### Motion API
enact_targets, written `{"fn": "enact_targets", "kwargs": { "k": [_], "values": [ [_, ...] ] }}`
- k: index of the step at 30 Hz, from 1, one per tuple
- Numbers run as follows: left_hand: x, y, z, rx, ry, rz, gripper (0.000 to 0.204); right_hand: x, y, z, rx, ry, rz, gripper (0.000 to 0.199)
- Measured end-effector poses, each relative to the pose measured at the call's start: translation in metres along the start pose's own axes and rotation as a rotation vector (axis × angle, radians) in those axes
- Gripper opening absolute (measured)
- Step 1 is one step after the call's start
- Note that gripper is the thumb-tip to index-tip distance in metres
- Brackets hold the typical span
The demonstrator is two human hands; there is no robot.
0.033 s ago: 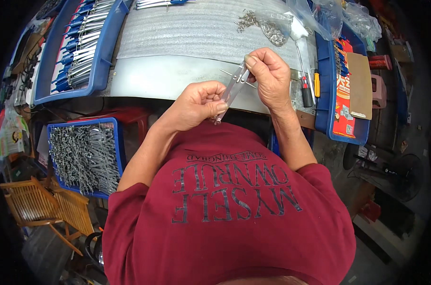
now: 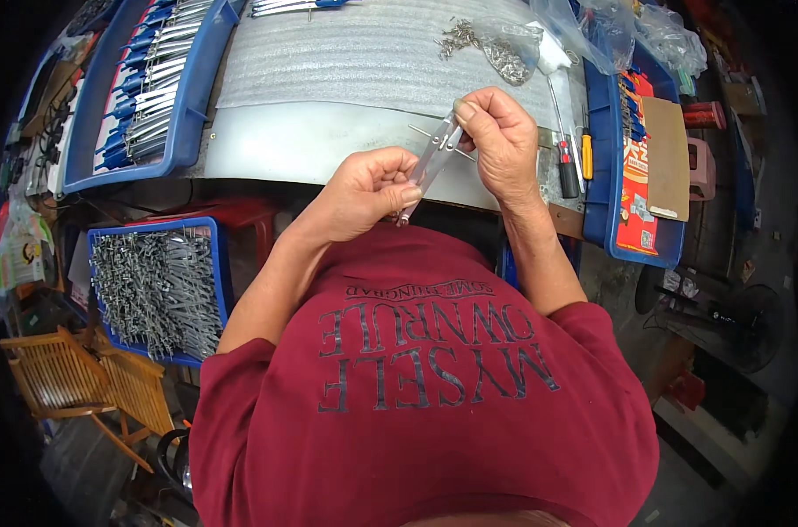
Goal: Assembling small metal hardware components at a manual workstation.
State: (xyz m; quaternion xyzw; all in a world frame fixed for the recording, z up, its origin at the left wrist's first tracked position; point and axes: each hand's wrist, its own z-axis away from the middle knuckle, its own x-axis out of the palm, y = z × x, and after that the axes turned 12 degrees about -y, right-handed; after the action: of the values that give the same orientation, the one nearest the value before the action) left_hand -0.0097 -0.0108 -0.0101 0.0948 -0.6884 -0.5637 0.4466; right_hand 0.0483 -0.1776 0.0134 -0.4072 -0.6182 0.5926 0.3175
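Over the table's near edge, my two hands hold a slim grey metal strip [image 2: 431,165] at a slant. My left hand [image 2: 364,191] pinches its lower end between thumb and curled fingers. The upper end sits between the thumb and forefinger of my right hand [image 2: 503,145]. A thin rod [image 2: 419,131] sticks out crosswise near that end, beside small round fittings. My fingers cover both ends of the strip, and its exact kind does not show.
Grey foam sheet [image 2: 346,66] covers the table, with small metal pins [image 2: 459,39] and a clear bag at the back. Screwdrivers [image 2: 567,167] lie at right beside a blue tray [image 2: 601,158]. Another blue tray [image 2: 188,123] holds blue-ended strips; a lower-left blue bin [image 2: 157,290] holds many metal parts.
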Motion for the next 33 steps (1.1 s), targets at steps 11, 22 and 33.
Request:
{"fn": "enact_targets", "kwargs": {
  "k": [11,22,33],
  "values": [
    [-0.005,0.001,0.003,0.003,0.03,0.03,0.011,-0.002,0.002,-0.005,0.132,-0.104,-0.288,0.015],
    [0.005,0.007,0.004,-0.002,0.201,-0.291,0.004,-0.001,0.009,-0.001,0.04,-0.056,-0.124,0.013],
    [-0.004,0.003,0.005,0.02,0.128,-0.008,0.013,-0.001,0.009,-0.001,0.072,-0.058,-0.259,0.017]
  ]
}}
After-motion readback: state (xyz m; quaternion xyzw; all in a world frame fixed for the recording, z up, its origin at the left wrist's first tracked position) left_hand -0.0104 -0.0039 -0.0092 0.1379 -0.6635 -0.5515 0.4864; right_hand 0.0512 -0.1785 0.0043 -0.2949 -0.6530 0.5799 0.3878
